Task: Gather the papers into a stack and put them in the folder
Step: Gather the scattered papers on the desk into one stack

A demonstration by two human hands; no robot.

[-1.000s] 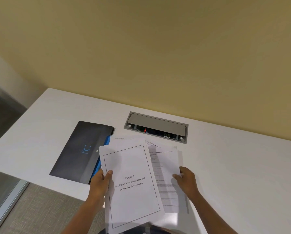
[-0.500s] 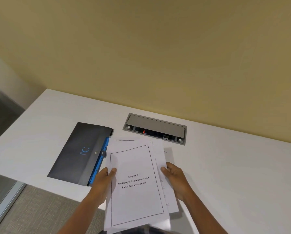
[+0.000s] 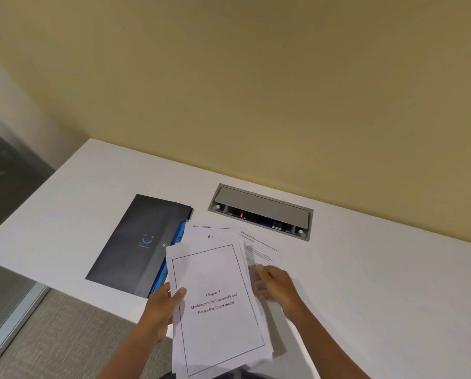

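Note:
My left hand (image 3: 164,305) grips the left edge of a loose stack of white papers (image 3: 218,310), thumb on the top sheet, a bordered title page reading "Chapter 3". My right hand (image 3: 276,284) is blurred at the stack's right edge, fingers spread over the sheets beneath. A printed sheet (image 3: 261,248) lies flat on the white desk (image 3: 379,283) past the right hand, and another sheet (image 3: 211,235) pokes out behind the stack's top. The black folder (image 3: 136,242) with a blue smile logo and blue inner edge lies shut on the desk left of the papers.
A grey cable box (image 3: 260,210) with its lid raised and a red light inside is set into the desk behind the papers. A yellow wall rises behind the desk. The desk's front edge runs left of my arm, over grey carpet (image 3: 65,337).
My right hand slid left against the stack, then moved back to the right and blurs now. A printed sheet shows again on the desk beyond it. The left hand kept its grip.

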